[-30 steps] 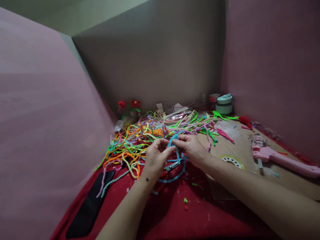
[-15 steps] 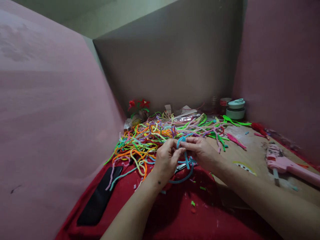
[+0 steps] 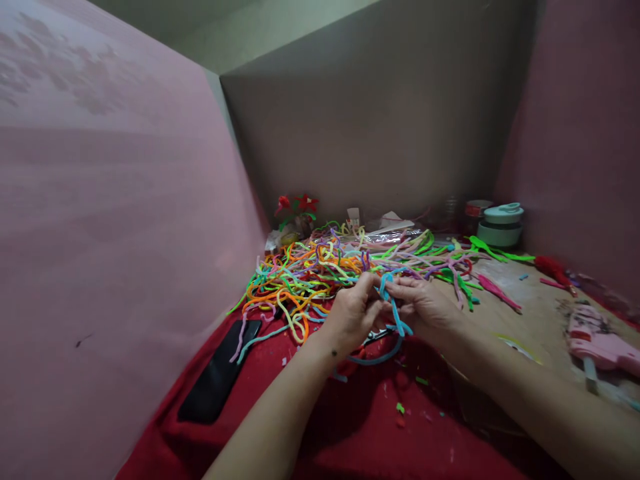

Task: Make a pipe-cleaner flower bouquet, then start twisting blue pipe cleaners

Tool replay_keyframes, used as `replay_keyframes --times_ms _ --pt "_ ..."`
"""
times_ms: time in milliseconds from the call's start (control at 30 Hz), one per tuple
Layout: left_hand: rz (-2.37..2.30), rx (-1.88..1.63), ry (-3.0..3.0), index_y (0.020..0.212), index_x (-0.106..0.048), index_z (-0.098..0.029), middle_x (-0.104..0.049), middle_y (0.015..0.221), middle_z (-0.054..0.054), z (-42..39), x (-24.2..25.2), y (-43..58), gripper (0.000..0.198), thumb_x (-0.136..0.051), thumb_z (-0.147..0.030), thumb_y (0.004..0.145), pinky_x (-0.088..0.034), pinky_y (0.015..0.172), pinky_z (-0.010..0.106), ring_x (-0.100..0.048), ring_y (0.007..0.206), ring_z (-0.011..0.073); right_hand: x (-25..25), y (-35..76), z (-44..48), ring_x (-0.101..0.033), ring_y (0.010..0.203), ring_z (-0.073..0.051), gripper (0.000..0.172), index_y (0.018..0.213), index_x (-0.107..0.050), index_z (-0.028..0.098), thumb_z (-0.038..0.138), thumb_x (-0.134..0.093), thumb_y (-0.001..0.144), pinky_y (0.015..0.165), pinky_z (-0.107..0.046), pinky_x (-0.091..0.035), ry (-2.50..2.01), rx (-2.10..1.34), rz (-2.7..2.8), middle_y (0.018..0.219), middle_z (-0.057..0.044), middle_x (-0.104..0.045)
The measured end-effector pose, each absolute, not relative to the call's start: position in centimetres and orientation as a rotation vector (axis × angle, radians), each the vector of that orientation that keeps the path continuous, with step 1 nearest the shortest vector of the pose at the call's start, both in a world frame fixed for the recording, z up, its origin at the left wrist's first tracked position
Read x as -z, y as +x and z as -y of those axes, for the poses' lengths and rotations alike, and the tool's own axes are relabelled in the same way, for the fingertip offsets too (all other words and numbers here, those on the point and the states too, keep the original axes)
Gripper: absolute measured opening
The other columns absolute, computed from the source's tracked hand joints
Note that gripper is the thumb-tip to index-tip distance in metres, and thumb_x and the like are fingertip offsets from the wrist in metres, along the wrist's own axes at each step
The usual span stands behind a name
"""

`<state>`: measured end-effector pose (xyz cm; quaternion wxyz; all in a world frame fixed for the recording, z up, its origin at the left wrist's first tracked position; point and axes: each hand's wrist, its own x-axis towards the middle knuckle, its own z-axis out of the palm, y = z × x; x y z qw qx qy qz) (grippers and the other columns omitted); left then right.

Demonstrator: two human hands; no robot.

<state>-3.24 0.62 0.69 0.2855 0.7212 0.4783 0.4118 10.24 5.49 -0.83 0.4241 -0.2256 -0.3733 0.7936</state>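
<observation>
Between my two hands is a blue pipe cleaner (image 3: 395,312), bent into a small loop at the top with a tail hanging down. My left hand (image 3: 356,308) closes on it from the left, thumb and fingers pinched near the loop. From the other side my right hand (image 3: 419,301) pinches the same loop with its fingertips. Lower down, a blue length curves over the red cloth. Partly hidden under the hands lie metal scissors (image 3: 376,335). Just behind spreads a tangled heap of coloured pipe cleaners (image 3: 305,280).
A black phone (image 3: 219,373) rests on the red cloth (image 3: 345,427) at left. To the right, a pink glue gun (image 3: 597,343) lies on cardboard (image 3: 540,313). A lidded mint container (image 3: 500,227) and red pipe-cleaner flowers (image 3: 306,203) stand at the back. Small scraps dot the cloth.
The view has turned slightly left, so things sit further right in it. Both hands keep hold of the blue pipe cleaner, and its loop and hanging tail have shifted a little.
</observation>
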Motion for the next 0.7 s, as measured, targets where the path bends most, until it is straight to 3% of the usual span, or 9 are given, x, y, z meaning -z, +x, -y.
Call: replay_keyframes --times_ms 167,333,500,700 --pt "-1.376 -0.978 2.075 0.095 -0.041 -0.023 -0.054 0.063 -0.006 -0.9 -0.3 -3.4 0.023 -0.047 -0.010 0.077 -0.044 0.045 0.019 -0.058 0.047 0.0111 1.5 10.2 -5.7 -0.048 0.043 -0.011 0.012 0.058 -0.058 0.016 0.013 -0.070 0.060 0.043 -0.024 -0.039 -0.626 -2.041 0.856 0.051 0.000 -0.056" --pt "-1.523 -0.995 2.182 0.106 -0.043 -0.023 -0.057 0.065 -0.004 -0.8 -0.4 -3.0 0.033 -0.046 -0.010 0.076 -0.044 0.050 0.021 -0.060 0.053 0.0127 1.3 10.4 -6.3 -0.052 0.044 -0.010 0.017 0.055 -0.053 0.017 0.011 -0.066 0.064 0.045 -0.022 -0.043 -0.659 -2.009 0.790 0.052 0.001 -0.059" --pt "-1.384 -1.009 1.783 0.084 -0.048 -0.020 -0.053 0.053 -0.005 -0.8 -0.2 -2.8 0.009 -0.043 -0.017 0.077 -0.042 0.037 0.018 -0.056 0.040 0.0113 1.0 10.8 -6.5 -0.052 0.043 -0.011 0.010 0.060 -0.057 0.016 0.012 -0.062 0.067 0.046 -0.024 -0.045 -0.666 -2.029 0.783 0.049 0.001 -0.058" --pt "-1.228 -0.979 1.465 0.076 -0.050 -0.017 -0.053 0.054 -0.005 -0.9 -1.0 -2.7 0.005 -0.048 -0.017 0.071 -0.039 0.029 0.018 -0.053 0.035 0.0102 0.6 10.6 -6.2 -0.053 0.045 -0.012 0.012 0.060 -0.058 0.015 0.022 -0.065 0.068 0.043 -0.023 -0.042 -0.634 -1.956 0.809 0.053 -0.001 -0.061"
